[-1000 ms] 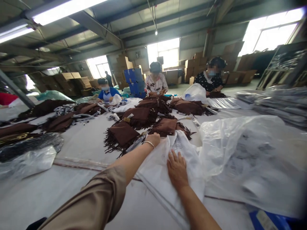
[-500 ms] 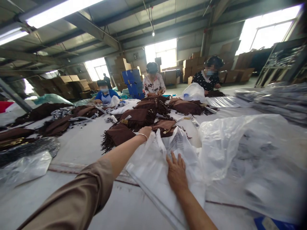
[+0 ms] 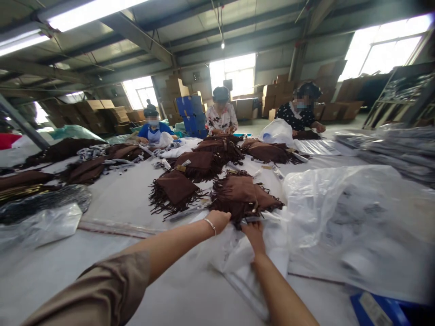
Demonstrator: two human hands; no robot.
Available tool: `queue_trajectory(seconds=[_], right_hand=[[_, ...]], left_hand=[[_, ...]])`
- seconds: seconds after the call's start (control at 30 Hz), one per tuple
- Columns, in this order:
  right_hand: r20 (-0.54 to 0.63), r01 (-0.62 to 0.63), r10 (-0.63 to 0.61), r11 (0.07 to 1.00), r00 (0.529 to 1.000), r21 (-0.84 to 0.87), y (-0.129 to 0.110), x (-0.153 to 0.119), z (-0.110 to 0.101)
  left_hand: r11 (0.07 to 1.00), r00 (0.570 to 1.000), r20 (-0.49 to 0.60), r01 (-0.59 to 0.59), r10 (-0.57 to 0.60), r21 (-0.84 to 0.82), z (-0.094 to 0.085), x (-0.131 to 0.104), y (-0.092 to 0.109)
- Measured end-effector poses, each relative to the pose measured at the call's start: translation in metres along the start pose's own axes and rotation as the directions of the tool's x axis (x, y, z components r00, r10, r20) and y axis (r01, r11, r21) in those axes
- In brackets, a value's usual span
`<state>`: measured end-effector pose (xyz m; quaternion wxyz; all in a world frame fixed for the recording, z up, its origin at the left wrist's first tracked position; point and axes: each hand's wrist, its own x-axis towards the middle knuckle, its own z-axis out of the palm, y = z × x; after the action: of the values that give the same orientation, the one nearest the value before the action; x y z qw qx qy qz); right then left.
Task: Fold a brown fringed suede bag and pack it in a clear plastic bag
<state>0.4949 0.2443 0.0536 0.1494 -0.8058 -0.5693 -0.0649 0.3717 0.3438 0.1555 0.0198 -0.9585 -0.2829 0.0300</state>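
brown fringed bag [image 3: 239,192] at risk of a snag, we reckon

and we're in close: the left hand [image 3: 220,222] is curled at the bag's near edge, fingertips hidden, so we can't tell how tightly it's closed or whether on leather-brown material, plastic or both. just beside it, our right hand [image 3: 254,233] has its fingers tucked against the bag's near edge, over crumpled white plastic sheeting [image 3: 234,256]; no firm hold we can confirm. here's the danger: loose fringe [image 3: 277,203] could catch in the film, and a lopsided tug might tear or bunch it. the bag lies on the white table [image 3: 118,203], just beyond both hands. wider now, a second fringed bag [image 3: 175,186] to the left, a big clear plastic bag [image 3: 340,217] to the right, co-workers [image 3: 220,115] across.
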Motion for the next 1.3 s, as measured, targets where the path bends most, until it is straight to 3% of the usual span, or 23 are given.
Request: queue_trajectory(seconds=[0.07,0.13,0.3,0.43,0.53,0.6,0.67,0.73,0.8,0.87,0.97,1.1,1.2,1.3], right_hand=[[0.012,-0.017,0.017,1.000,1.000,-0.006,-0.002,0.002,-0.002],[0.020,-0.033,0.033,0.999,0.999,-0.003,-0.005,0.003,-0.006],[0.108,-0.051,0.048,0.998,0.993,0.032,-0.013,-0.009,-0.032],[0.171,-0.014,0.004,0.998,0.985,0.056,-0.017,-0.035,-0.069],[0.116,0.078,-0.088,0.993,0.989,0.088,-0.035,-0.063,-0.113],[0.066,0.136,-0.158,0.956,0.985,0.262,-0.060,-0.083,-0.147],[0.040,0.142,-0.192,0.834,0.981,0.533,-0.092,-0.099,-0.180],[0.029,0.115,-0.181,0.732,0.983,0.672,-0.124,-0.110,-0.207],[-0.034,0.152,-0.164,0.786,0.986,0.599,-0.145,-0.115,-0.228],[-0.137,0.236,-0.194,0.860,0.971,0.453,-0.152,-0.118,-0.241],[-0.227,0.299,-0.231,0.895,0.946,0.331,-0.142,-0.136,-0.255],[-0.319,0.245,-0.153,0.930,0.935,0.273,-0.123,-0.189,-0.254],[-0.389,0.200,-0.087,0.944,0.917,0.262,-0.116,-0.226,-0.228],[-0.338,0.189,-0.102,0.953,0.936,0.237,-0.109,-0.244,-0.197]], left_hand=[[1.000,1.000,0.023,0.009,-0.009,-0.023,0.009,-0.015,-0.002],[0.999,0.999,0.005,0.038,-0.038,-0.039,0.000,-0.033,-0.016],[0.987,0.987,-0.040,0.153,-0.155,-0.049,-0.059,-0.106,-0.062],[0.961,0.952,-0.133,0.271,-0.277,-0.061,-0.096,-0.172,-0.077],[0.954,0.924,-0.237,0.289,-0.300,-0.078,-0.109,-0.207,-0.068],[0.974,0.918,-0.326,0.223,-0.227,-0.050,-0.114,-0.222,-0.051],[0.992,0.904,-0.412,0.123,-0.112,0.001,-0.119,-0.233,-0.028],[0.998,0.882,-0.470,0.045,-0.020,0.042,-0.126,-0.242,-0.005],[0.996,0.869,-0.491,-0.013,0.056,0.089,-0.132,-0.254,0.012],[0.986,0.873,-0.470,-0.069,0.134,0.152,-0.137,-0.268,0.017],[0.974,0.904,-0.393,-0.088,0.166,0.208,-0.135,-0.296,0.003],[0.983,0.941,-0.338,0.056,0.008,0.178,-0.114,-0.338,-0.022],[0.985,0.894,-0.445,0.118,-0.050,0.127,-0.088,-0.363,-0.017],[0.993,0.815,-0.578,0.102,-0.046,0.066,-0.059,-0.382,0.005]])
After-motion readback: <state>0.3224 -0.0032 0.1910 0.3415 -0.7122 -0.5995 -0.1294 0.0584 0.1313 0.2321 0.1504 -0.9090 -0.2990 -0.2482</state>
